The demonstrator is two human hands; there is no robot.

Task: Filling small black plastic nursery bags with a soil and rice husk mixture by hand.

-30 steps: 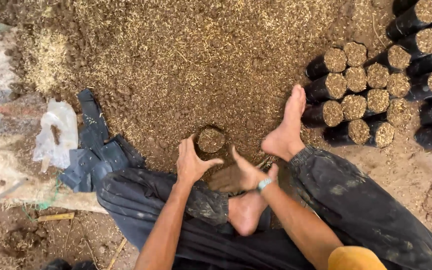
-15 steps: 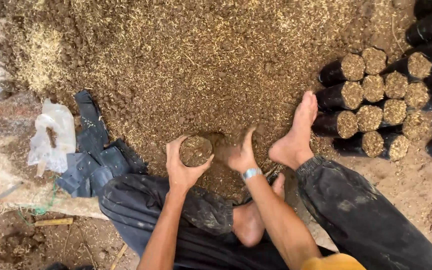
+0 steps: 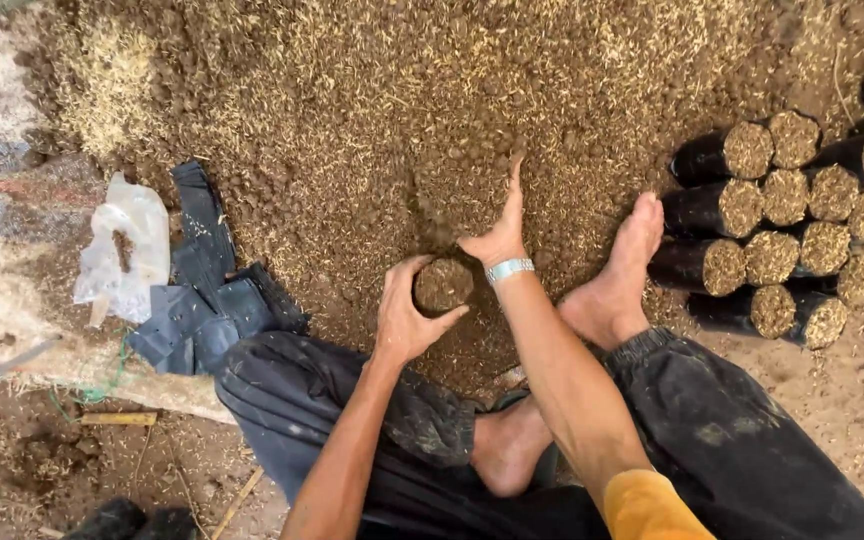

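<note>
The left hand (image 3: 404, 318) wraps its fingers (image 3: 399, 275) around a small round black plastic bag filled with soil and husk (image 3: 442, 285), upright at the near edge of the brown heap of soil and rice husk (image 3: 402, 110). The right hand (image 3: 500, 225) reaches into that heap, fingers pressed together and flat. Filled black bags (image 3: 762, 210) lie stacked to the right, beside a bare foot (image 3: 617, 275).

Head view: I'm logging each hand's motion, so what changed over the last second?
The right hand left the spot near the lap and reached forward into the soil heap, fingers digging in. The left hand closed around the small soil-filled bag, which it only hovered beside a second ago. The stacked filled bags, the empty black bags and the clear plastic bag lie as before.
</note>
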